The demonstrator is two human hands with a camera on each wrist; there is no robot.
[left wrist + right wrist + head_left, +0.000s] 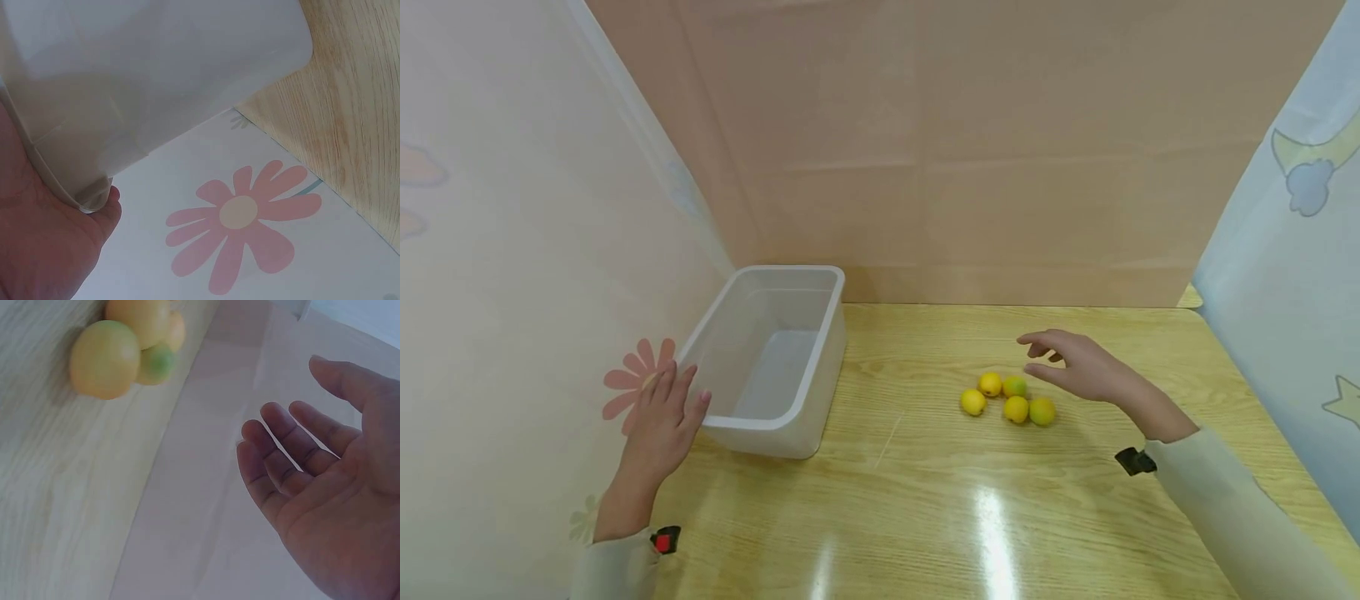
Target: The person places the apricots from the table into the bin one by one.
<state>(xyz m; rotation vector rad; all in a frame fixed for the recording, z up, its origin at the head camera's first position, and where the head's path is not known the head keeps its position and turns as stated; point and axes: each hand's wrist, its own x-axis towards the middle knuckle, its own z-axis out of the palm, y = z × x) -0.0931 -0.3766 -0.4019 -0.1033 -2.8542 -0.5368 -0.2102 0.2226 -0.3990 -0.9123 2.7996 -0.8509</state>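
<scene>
My left hand (658,425) rests at the near left corner of a white plastic bin (816,383), its fingers extended. Seen from the left wrist, the palm (37,231) lies against the bin's rim and one fingertip shows past the corner. Several small round yellow and green fruits (1016,408), like little citrus, sit in a loose cluster on the wooden table. Just right of and above them hovers my right hand (1078,365), fingers loosely bent and thumb apart, holding nothing. In the right wrist view, the fruits (105,359) lie beyond its fingertips.
The wooden table (910,517) runs back to a brown paper-like panel (955,167). A pale sheet with a pink flower (632,379) stands along the left side, close to the bin. Another printed sheet (1292,292) borders the right side.
</scene>
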